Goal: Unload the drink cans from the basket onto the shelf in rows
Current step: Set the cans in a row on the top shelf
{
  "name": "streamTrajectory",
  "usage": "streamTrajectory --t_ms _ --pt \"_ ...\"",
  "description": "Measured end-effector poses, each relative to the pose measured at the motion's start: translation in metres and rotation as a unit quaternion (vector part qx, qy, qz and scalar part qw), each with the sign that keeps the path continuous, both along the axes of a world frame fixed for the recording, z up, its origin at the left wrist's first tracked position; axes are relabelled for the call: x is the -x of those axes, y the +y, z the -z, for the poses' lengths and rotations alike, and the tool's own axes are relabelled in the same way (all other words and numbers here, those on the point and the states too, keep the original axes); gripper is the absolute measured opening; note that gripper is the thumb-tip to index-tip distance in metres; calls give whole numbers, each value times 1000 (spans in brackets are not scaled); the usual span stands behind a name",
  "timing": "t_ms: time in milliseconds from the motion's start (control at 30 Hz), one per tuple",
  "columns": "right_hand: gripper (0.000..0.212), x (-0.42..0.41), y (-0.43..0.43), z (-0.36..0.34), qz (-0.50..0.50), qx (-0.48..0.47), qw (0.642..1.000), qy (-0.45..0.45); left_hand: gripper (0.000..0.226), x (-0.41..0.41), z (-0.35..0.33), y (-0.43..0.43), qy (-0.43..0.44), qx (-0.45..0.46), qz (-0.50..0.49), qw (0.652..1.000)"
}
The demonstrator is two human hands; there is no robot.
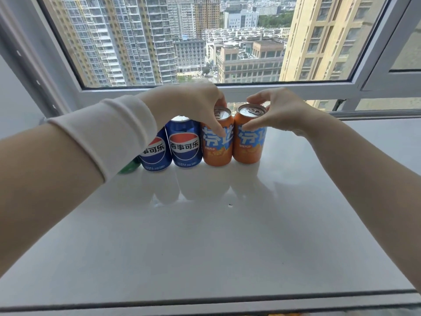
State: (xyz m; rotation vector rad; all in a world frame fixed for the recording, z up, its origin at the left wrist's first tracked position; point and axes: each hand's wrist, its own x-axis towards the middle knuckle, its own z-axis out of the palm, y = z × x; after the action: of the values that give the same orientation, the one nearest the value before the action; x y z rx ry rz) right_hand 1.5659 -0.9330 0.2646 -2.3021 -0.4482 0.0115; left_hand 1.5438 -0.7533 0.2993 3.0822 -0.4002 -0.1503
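A row of upright cans stands near the back of the white shelf. From the left: a green can, mostly hidden behind my left sleeve, two blue cans, then two orange cans. My left hand grips the left orange can from above, thumb on its front. My right hand grips the right orange can, fingers at its rim and thumb on its front. Both orange cans rest on the shelf, side by side. The basket is out of view.
A large window with a grey frame rises right behind the cans. A grey wall closes the left side. The shelf's front edge runs along the bottom. Bare white shelf surface stretches in front of and to the right of the row.
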Motion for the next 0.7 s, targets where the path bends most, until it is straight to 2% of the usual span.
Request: streamTrajectory --t_ms 467,700 --pt "70 3 -2 3 -12 -15 1000 6 71 1 4 -1 1 28 5 1000" --pt "74 8 -1 6 -15 0 1000 -8 75 8 8 -4 2 16 -2 1000"
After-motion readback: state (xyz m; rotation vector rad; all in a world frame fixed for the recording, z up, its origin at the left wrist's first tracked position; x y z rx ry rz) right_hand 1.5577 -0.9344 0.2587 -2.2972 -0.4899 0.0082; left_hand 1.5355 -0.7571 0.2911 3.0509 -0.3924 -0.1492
